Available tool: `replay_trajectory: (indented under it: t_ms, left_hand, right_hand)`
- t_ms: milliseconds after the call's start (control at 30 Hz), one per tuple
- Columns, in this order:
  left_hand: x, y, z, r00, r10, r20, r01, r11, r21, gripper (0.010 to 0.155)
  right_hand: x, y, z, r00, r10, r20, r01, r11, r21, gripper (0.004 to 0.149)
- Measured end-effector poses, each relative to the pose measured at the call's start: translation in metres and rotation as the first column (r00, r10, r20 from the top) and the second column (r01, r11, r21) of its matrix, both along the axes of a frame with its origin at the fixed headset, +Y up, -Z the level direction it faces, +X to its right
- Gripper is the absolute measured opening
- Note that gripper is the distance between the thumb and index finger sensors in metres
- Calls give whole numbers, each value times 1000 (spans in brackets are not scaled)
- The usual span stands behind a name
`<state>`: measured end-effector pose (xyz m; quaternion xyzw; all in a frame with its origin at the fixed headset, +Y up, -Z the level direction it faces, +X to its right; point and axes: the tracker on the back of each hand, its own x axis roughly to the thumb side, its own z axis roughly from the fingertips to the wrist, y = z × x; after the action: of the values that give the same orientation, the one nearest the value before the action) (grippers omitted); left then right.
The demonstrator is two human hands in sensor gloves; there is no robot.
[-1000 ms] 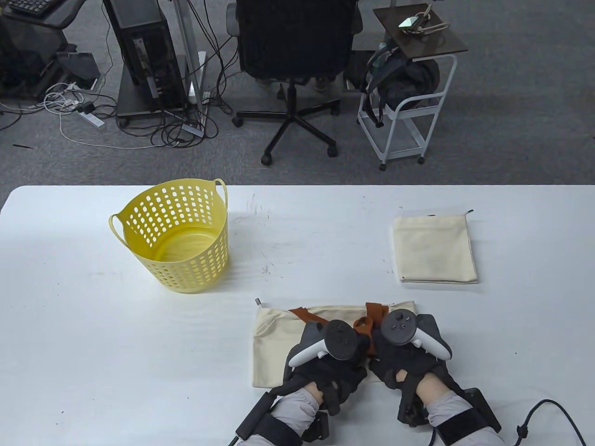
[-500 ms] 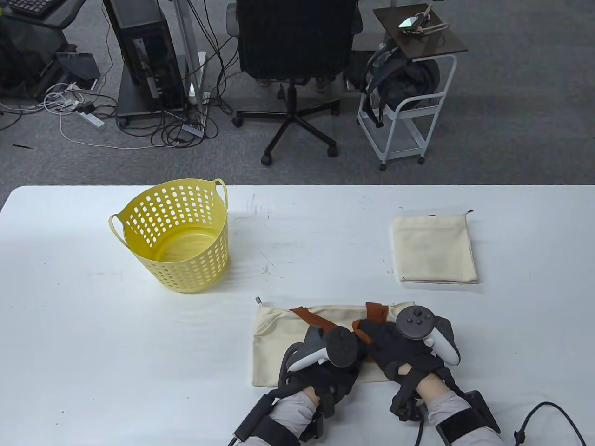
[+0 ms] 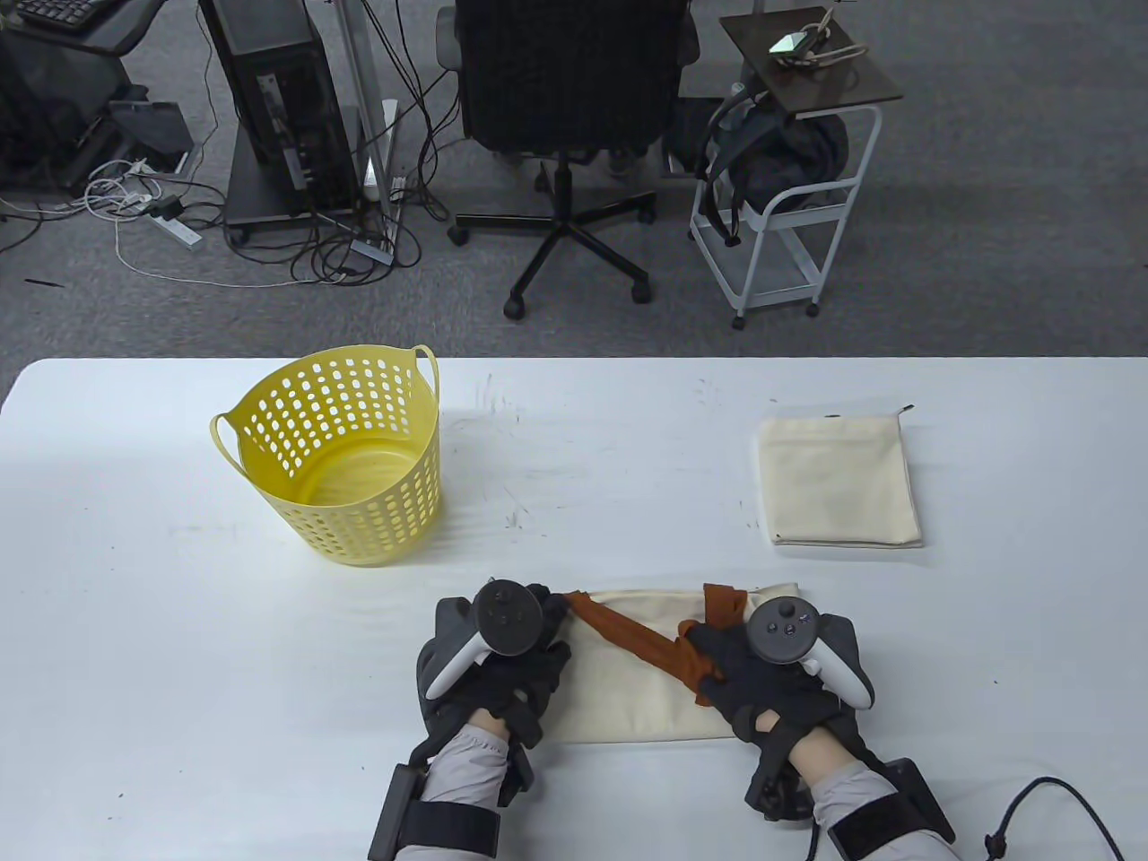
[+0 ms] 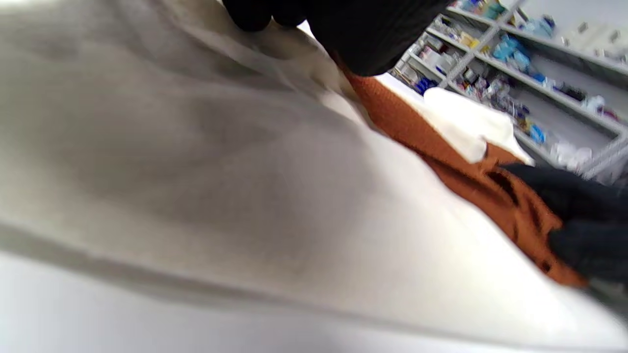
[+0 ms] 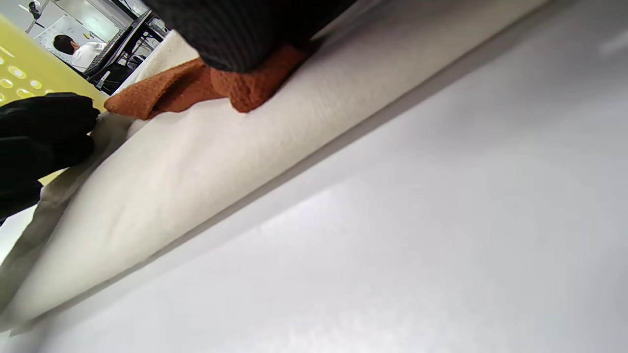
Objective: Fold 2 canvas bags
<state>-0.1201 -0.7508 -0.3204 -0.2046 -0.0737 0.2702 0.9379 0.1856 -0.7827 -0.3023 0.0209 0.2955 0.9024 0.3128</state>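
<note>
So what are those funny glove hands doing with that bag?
A person in sensor gloves is folding canvas bags on a white table. One cream bag already lies folded at the far right. The left hand rests on the left end of the second bag, and the right hand is on its orange strap, which lies across the cloth. A yellow basket stands at the far left.

No text, label, brand, number or sign can be read in any of the three views. The shelf goods in the upper right of the left wrist view are too blurred to make out, and the wall board in the upper left of the right wrist view is too small.
</note>
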Motion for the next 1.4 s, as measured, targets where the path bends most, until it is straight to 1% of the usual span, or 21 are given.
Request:
replay_trajectory:
  t_ms: [67,133,200,267,300,333,400,433,500,567,633,700,767,833,867,900,967,1000,1033,1233,1400]
  left_hand:
    - [-2,1,-1,997,-64,-31,65,997,32,60]
    - [-11,-4,-1,960,-265,-92,271,961,57,62]
    - [-24,-14,-1,938,-323,-125,325,946,-6,69]
    - [-37,-18,1,929,-304,-213,287,952,-107,81]
    - [-42,-20,1,931,-283,-231,252,956,-152,78]
    - [-43,-21,1,937,-268,-224,238,959,-153,75]
    - [-45,-21,0,948,-237,-212,221,970,-98,69]
    - [-46,-21,-1,961,-186,-205,168,981,-100,64]
    - [-48,-21,-1,972,-43,-232,11,990,-138,64]
    - [-52,-18,-2,953,172,-249,-206,971,-120,65]
    - [-53,-14,-3,884,413,-218,-445,887,-121,67]
    - [-53,-12,-4,805,562,-190,-590,791,-161,69]
    - [-52,-11,-3,772,600,-209,-635,746,-201,73]
    - [-53,-6,-3,803,565,-193,-594,788,-164,74]
    - [-53,-3,-3,799,573,-186,-599,788,-145,74]
    - [-52,0,-3,775,607,-176,-630,763,-144,73]
    - [-46,3,-2,656,741,-144,-755,635,-164,74]
    - [-40,5,-2,578,807,-118,-812,555,-181,75]
    - [-35,6,-1,549,830,-97,-828,525,-197,75]
    - [2,15,4,524,850,44,-805,512,-301,76]
    - [32,6,11,529,841,114,-748,525,-405,80]
  right_hand:
    - [1,-1,0,1000,-8,2,8,1000,-4,62]
    - [3,-1,0,1000,-18,3,18,1000,-9,62]
    - [3,-1,0,1000,-20,3,20,1000,-10,62]
    - [3,-1,0,1000,-20,2,20,1000,-11,62]
    - [3,-1,0,1000,-21,2,21,1000,-12,62]
    - [3,-2,0,1000,-22,3,22,1000,-13,63]
    - [2,-1,0,1000,-23,3,23,1000,-14,62]
    - [2,-1,0,1000,-23,3,23,1000,-14,62]
    - [2,-1,-1,1000,-23,5,23,1000,-14,62]
    - [5,-2,-1,999,-23,37,23,1000,-8,62]
    - [7,-2,-3,998,-41,50,41,999,-12,62]
    - [8,-2,-3,998,-43,50,44,999,-10,61]
    - [8,-2,-3,998,-45,51,46,999,-8,61]
    - [10,-2,-4,997,-64,49,64,998,-10,61]
    - [11,-2,-4,996,-79,47,80,997,-12,61]
    - [11,-2,-4,995,-86,44,87,996,-15,60]
    - [12,-2,-4,995,-94,41,95,995,-17,60]
    - [11,-2,-4,995,-96,34,96,995,-17,60]
    - [10,-3,-4,995,-100,23,100,995,-19,60]
    - [-3,-3,0,995,-78,-59,77,997,-20,60]
    - [-7,-3,2,992,-82,-93,81,996,-22,59]
